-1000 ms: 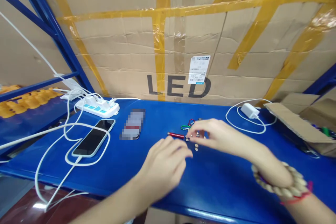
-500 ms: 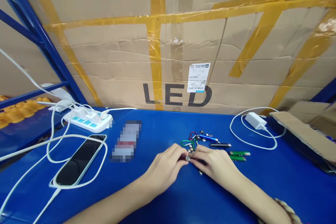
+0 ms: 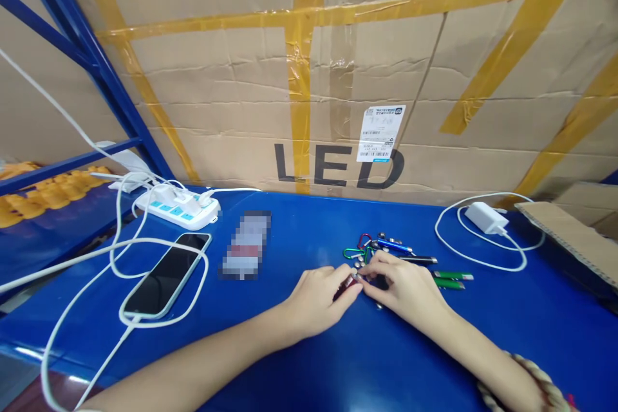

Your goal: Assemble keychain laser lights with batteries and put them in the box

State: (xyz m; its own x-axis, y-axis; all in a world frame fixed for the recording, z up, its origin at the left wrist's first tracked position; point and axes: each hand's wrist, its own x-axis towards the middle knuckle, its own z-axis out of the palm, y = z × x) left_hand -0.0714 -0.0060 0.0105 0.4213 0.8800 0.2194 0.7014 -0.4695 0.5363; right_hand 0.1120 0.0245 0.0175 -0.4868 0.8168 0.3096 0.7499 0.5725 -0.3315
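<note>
My left hand (image 3: 321, 299) is closed around a small dark red metal tube (image 3: 344, 284), mostly hidden by the fingers. At the tube's silvery end, my right hand (image 3: 410, 286) pinches with thumb and forefinger; what it holds there is too small to make out. Just beyond the hands lie a blue tube (image 3: 394, 246), a black tube (image 3: 421, 260) and green tubes (image 3: 452, 275). A red carabiner (image 3: 365, 238) and a green carabiner (image 3: 348, 253) rest among several small silver round pieces. One such silver piece (image 3: 379, 306) sits below my right fingers.
A phone (image 3: 167, 275) on a white cable and a power strip (image 3: 181, 206) are at left on the blue table (image 3: 290, 360). Nearby lies a blurred-out rectangle (image 3: 246, 244). A white charger (image 3: 485, 217) with coiled cable is at right. A large taped carton (image 3: 232, 109) stands behind.
The view has shifted, so everything sits further right in it. My hands stay together at the red tube, its end now turned more upward, with my right fingertips at that end.
</note>
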